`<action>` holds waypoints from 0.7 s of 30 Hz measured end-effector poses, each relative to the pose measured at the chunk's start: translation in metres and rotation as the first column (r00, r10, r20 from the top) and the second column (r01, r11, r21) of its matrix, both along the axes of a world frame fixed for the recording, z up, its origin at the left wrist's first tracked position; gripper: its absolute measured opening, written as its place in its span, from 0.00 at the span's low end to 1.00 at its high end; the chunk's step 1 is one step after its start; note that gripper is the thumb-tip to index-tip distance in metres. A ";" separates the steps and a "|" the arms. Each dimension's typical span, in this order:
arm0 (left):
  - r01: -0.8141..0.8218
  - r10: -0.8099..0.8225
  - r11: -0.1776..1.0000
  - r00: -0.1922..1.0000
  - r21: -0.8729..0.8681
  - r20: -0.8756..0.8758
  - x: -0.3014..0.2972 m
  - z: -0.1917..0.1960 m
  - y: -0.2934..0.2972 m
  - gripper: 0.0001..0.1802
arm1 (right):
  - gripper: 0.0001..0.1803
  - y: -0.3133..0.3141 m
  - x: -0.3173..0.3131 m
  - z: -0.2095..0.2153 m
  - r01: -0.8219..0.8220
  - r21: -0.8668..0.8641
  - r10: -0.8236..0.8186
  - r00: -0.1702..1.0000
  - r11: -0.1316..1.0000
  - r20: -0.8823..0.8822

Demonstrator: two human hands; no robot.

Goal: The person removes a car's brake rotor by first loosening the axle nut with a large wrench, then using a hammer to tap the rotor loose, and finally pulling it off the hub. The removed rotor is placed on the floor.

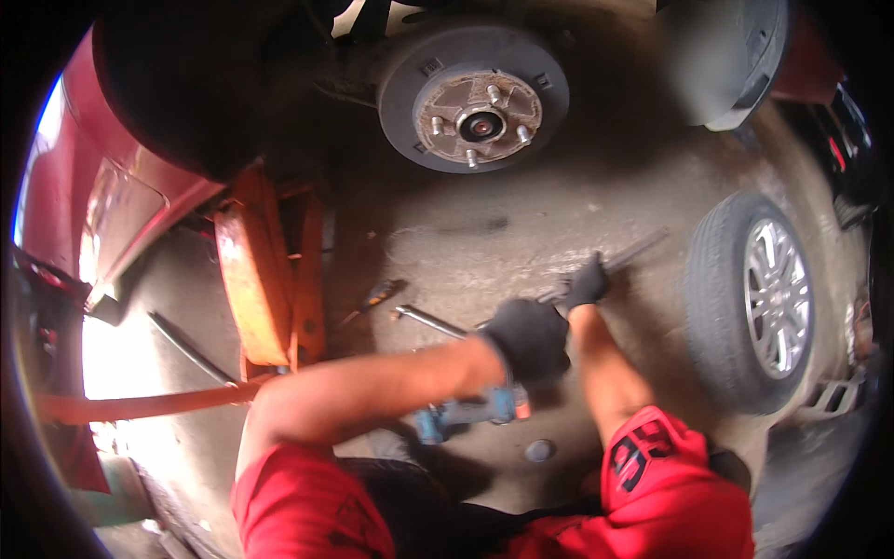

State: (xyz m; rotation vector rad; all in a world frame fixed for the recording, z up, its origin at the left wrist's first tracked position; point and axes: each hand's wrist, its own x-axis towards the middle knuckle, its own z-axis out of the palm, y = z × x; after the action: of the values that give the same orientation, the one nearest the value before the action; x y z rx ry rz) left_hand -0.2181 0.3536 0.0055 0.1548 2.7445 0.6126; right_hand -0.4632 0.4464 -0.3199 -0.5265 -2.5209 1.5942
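Note:
My right hand [588,279], in a black glove, is closed around a long dark metal bar [638,250] that lies low over the concrete floor and points away to the right. My left hand [527,336], also gloved, is fisted over the near end of a chrome wrench bar [426,320] that runs out to the left on the floor. The two hands are close together, the left nearer to me. A blue power tool [466,412] lies on the floor under my left forearm.
A bare brake disc with wheel studs [475,101] sits on the raised red car [102,196] ahead. An orange floor jack [265,279] stands at the left, its handle [140,405] reaching toward me. A removed wheel [756,300] stands upright at right. A screwdriver [380,294] lies on the floor.

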 end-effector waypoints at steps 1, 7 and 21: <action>-0.003 0.000 0.999 0.998 0.042 0.069 0.031 0.014 -0.010 0.16 | 0.23 -0.004 0.021 -0.008 0.150 -0.646 0.027 0.966 0.748 0.256; -0.186 0.215 0.975 0.929 0.122 -0.302 0.062 -0.020 -0.068 0.11 | 0.26 -0.028 0.054 0.018 -0.374 0.090 0.335 0.898 0.923 0.285; -0.389 0.409 0.907 0.724 0.161 -0.555 0.026 0.003 -0.147 0.37 | 0.25 -0.092 0.121 0.296 -0.803 -0.596 0.934 0.219 0.009 -0.282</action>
State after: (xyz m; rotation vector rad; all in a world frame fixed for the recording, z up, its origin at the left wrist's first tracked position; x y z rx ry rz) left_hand -0.1925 0.2067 0.0085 -0.3171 3.4039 0.8374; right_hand -0.3423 0.3547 -0.0243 1.4237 -2.3026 2.9672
